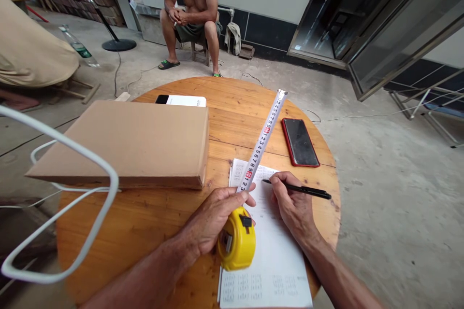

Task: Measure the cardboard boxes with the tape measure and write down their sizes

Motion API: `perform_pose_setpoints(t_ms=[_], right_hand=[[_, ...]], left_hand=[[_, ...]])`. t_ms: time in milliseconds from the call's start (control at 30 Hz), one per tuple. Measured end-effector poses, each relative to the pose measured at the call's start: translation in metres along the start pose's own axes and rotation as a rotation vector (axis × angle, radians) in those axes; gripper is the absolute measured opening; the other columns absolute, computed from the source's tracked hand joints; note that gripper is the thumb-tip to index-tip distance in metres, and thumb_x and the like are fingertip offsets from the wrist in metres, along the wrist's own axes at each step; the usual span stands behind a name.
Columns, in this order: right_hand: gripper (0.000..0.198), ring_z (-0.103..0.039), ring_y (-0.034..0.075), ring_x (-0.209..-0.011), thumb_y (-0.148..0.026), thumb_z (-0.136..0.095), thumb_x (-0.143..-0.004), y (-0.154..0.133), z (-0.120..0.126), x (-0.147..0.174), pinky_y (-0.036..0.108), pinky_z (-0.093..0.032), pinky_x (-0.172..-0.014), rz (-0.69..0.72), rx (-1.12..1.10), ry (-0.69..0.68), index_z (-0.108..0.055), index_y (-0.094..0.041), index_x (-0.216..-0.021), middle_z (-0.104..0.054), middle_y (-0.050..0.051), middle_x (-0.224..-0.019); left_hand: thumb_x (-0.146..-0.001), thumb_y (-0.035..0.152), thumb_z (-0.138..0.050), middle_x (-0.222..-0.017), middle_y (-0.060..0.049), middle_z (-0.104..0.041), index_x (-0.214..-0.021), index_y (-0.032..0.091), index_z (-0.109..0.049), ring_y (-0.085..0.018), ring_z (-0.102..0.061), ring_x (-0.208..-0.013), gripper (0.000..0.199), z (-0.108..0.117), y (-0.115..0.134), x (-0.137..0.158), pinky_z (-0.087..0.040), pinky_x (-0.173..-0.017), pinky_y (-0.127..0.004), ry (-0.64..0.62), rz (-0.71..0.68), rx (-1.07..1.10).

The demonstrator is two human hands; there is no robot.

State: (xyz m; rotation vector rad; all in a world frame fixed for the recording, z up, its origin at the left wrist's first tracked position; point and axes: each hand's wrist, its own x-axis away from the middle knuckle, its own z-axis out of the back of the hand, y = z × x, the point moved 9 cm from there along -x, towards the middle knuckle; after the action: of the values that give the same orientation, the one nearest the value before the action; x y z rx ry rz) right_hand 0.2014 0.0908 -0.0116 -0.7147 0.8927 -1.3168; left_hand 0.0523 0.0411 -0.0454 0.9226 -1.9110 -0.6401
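Observation:
My left hand [221, 212] is closed on a yellow tape measure [242, 246], thumb and finger pinching its blade close to the case. The silver blade [261, 142] sticks out up and to the right across the round table. In my right hand [295, 207] is a black pen [308, 190], its tip pointing left over the upper part of a sheet of paper [270, 256]. Rows of handwriting show at the sheet's top and bottom; my left hand and the tape cover part of it. Left of the paper lies a closed brown cardboard box [134, 142].
On the wooden table [239, 120] lie a red-cased phone [300, 142] at right and a white device [186, 101] behind the box. A white cable [105, 207] loops at left. Beyond the table a person [192, 9] sits on a stool. A bottle [80, 49] stands far left.

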Motion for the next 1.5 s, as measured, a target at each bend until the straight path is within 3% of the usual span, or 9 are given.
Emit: perform_pose_setpoints(t_ms=[1500], right_hand=[[0.021, -0.043, 0.010, -0.048, -0.032, -0.047, -0.089, -0.0010, -0.0008, 0.0010, 0.022, -0.035, -0.045, 0.031, 0.020, -0.001, -0.054, -0.019, -0.074, -0.051, -0.003, -0.058]], left_hand=[[-0.081, 0.033, -0.059, -0.140, -0.011, -0.045, -0.074, 0.013, -0.064, -0.009, -0.063, -0.056, 0.022, -0.0009, -0.0013, -0.0017, -0.045, -0.052, -0.022, -0.014, 0.005, 0.008]])
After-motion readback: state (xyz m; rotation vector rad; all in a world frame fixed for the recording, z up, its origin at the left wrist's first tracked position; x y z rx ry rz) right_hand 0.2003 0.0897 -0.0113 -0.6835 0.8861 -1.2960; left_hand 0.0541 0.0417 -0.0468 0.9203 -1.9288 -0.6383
